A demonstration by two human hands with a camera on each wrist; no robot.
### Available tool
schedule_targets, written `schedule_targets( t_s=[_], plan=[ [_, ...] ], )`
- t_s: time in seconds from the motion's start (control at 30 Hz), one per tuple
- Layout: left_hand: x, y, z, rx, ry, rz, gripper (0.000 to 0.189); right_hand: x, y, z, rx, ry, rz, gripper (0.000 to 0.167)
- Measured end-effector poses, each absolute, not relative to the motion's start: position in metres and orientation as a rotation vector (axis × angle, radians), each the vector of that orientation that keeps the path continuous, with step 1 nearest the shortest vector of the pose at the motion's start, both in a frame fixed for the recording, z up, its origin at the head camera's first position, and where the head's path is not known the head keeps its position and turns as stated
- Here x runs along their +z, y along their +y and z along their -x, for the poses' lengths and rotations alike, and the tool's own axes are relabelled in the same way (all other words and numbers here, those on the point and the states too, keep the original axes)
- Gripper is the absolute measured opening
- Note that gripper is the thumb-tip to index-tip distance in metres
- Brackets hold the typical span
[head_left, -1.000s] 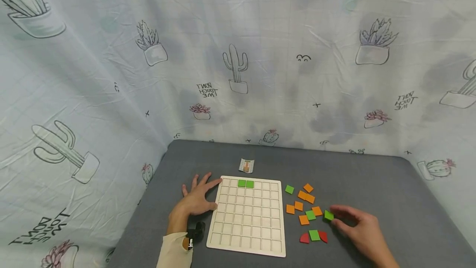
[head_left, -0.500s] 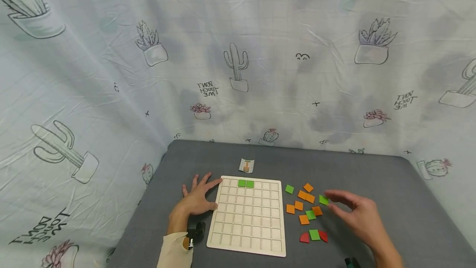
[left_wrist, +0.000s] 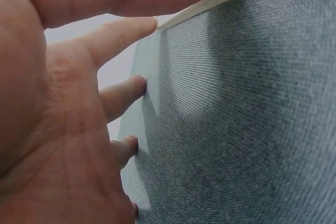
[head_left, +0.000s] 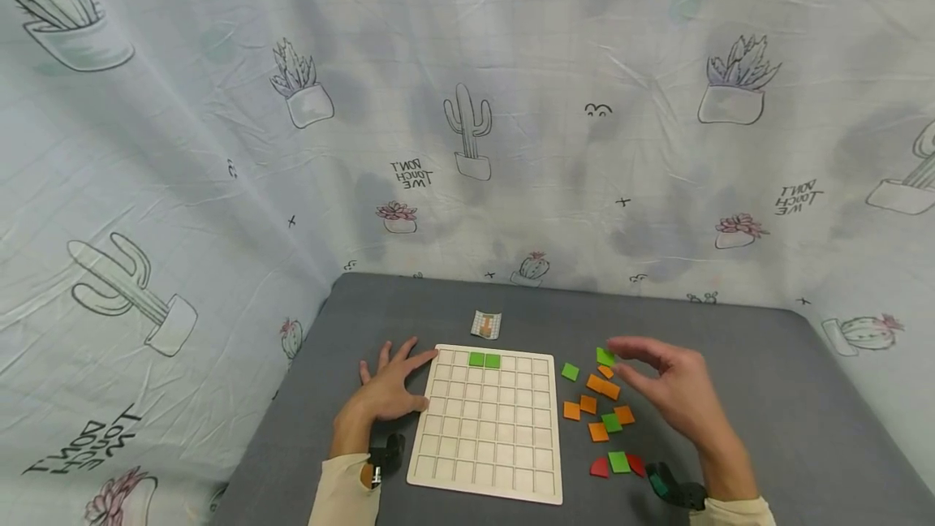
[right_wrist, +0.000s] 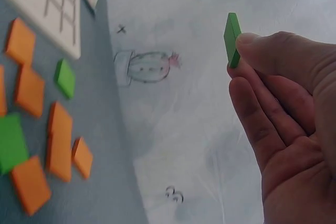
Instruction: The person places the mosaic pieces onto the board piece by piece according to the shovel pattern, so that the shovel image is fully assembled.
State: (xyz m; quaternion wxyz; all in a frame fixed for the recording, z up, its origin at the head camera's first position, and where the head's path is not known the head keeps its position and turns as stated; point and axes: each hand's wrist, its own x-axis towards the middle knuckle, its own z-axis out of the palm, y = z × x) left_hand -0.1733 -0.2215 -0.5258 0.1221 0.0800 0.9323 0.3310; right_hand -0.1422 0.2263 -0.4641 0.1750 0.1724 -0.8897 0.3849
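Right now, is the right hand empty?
No, the right hand pinches a green tile.

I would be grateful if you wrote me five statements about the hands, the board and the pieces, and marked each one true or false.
1. The left hand touches the edge of the board. True.
2. The right hand holds an orange tile. False: it pinches a green tile.
3. Two green tiles sit side by side in the board's far row. True.
4. The red pieces lie in the board's near row. False: they lie on the table, to the right of the board.
5. A small printed card lies beyond the far edge of the board. True.
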Motion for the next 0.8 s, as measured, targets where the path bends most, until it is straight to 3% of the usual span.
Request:
schedule_targets(
  t_s=[0.8],
  plan=[
    [-0.525,-0.222,0.174,0.967,2.714,-0.242,0.086,-0.465,0.170,0.184,1.263,-2.524,-0.633,0.034]
  ],
)
